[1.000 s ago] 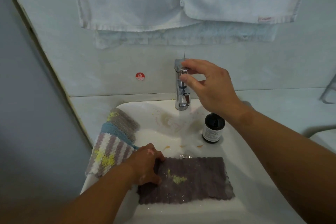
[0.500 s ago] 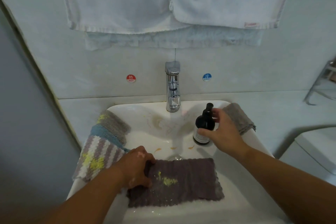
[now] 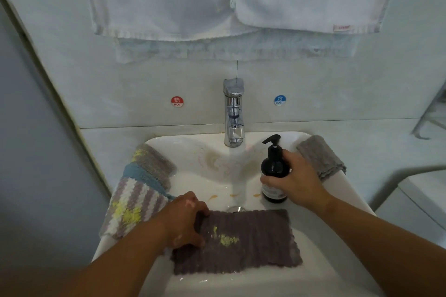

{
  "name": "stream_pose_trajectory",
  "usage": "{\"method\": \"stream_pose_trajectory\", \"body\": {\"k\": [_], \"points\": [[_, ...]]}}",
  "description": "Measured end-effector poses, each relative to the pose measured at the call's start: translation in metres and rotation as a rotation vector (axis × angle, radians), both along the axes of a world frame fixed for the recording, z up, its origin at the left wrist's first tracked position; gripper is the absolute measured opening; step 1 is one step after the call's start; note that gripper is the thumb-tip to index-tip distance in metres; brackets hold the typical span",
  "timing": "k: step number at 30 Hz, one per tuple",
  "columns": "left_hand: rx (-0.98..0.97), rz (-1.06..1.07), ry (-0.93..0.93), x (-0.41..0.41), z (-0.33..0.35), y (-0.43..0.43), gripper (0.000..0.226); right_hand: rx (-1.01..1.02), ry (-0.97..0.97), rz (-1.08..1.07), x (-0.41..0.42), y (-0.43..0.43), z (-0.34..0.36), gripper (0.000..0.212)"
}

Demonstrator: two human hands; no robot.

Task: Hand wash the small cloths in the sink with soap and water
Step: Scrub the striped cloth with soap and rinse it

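Observation:
A dark grey-purple cloth (image 3: pixel 248 241) with a yellow stain lies flat in the white sink (image 3: pixel 193 176). My left hand (image 3: pixel 184 219) grips the cloth's left edge, fingers curled over it. My right hand (image 3: pixel 299 178) holds the black pump soap bottle (image 3: pixel 274 166), which stands upright on the sink's right side. Water runs from the chrome tap (image 3: pixel 233 113) down toward the drain. A striped cloth (image 3: pixel 135 193) with yellow stains drapes over the sink's left rim. A grey folded cloth (image 3: pixel 321 157) lies on the right rim.
White towels (image 3: pixel 217 0) hang on the wall above the tap. Red hot (image 3: pixel 177 101) and blue cold (image 3: pixel 279 100) stickers flank the tap. A wall stands close on the left. A white fixture (image 3: pixel 420 202) sits at the right.
My right hand left the tap handle, dropped to the soap bottle and now holds its body. Water runs from the tap. My left hand stays on the cloth.

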State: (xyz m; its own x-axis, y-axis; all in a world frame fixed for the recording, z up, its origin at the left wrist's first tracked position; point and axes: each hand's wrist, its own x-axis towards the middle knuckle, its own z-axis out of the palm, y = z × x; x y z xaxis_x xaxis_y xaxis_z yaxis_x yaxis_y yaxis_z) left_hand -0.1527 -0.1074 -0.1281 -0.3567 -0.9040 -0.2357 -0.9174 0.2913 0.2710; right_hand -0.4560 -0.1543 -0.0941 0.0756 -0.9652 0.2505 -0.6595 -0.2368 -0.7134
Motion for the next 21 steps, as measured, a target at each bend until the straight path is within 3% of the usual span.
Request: {"method": "stream_pose_trajectory", "body": {"k": [9,11,13,15,21], "points": [[0.003,-0.002,-0.017,-0.001,0.001,0.001,0.074,0.068,0.122,0.229,0.016,0.031,0.027,0.044],[0.004,-0.002,-0.022,-0.001,0.001,0.001,0.074,0.116,0.137,0.298,0.013,0.036,0.026,0.062],[0.005,0.000,-0.021,-0.001,0.002,0.001,0.074,0.201,0.183,0.389,0.011,0.041,0.026,0.102],[0.007,0.004,-0.018,-0.001,0.001,0.001,0.074,0.257,0.296,0.461,0.011,0.047,0.028,0.127],[0.009,0.011,-0.022,-0.002,0.002,0.002,0.073,0.254,0.570,0.609,0.026,0.060,0.035,0.122]]}}
